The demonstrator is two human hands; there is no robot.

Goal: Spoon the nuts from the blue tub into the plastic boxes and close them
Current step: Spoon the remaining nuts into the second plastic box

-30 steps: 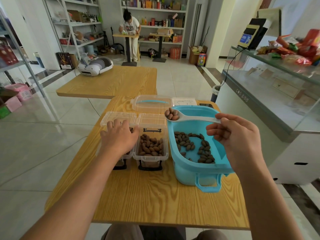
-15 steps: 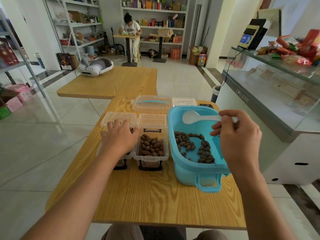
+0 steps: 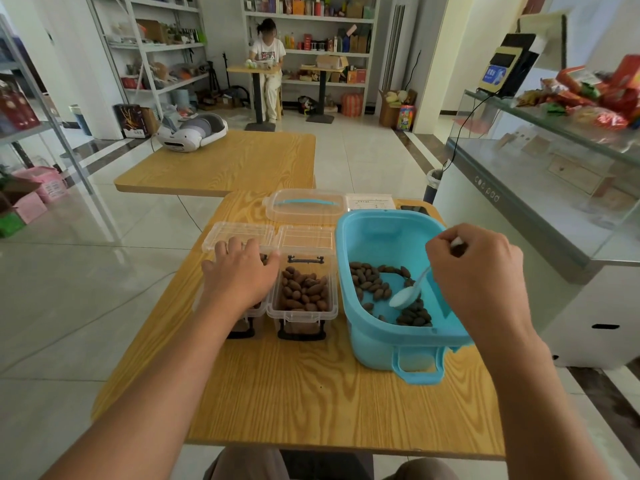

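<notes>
The blue tub (image 3: 375, 336) stands on the right of the wooden table with brown nuts (image 3: 369, 280) scattered on its floor. My right hand (image 3: 479, 275) grips the handle of a white spoon (image 3: 407, 295), whose bowl is tipped down among the nuts. Two clear plastic boxes stand left of the tub with their lids folded back. The right box (image 3: 302, 315) is heaped with nuts. My left hand (image 3: 240, 275) rests on top of the left box (image 3: 254, 312) and hides most of it.
A clear lid with a blue handle (image 3: 304, 206) and a white paper (image 3: 370, 203) lie behind the boxes. Beyond stands a second wooden table (image 3: 242, 161) with a white headset (image 3: 192, 131). A glass counter (image 3: 554, 188) runs along the right. A person sits far back.
The spoon held several nuts above the tub's far rim one second ago, then was empty. My right hand has now swung it down into the tub's nuts. My left hand stayed.
</notes>
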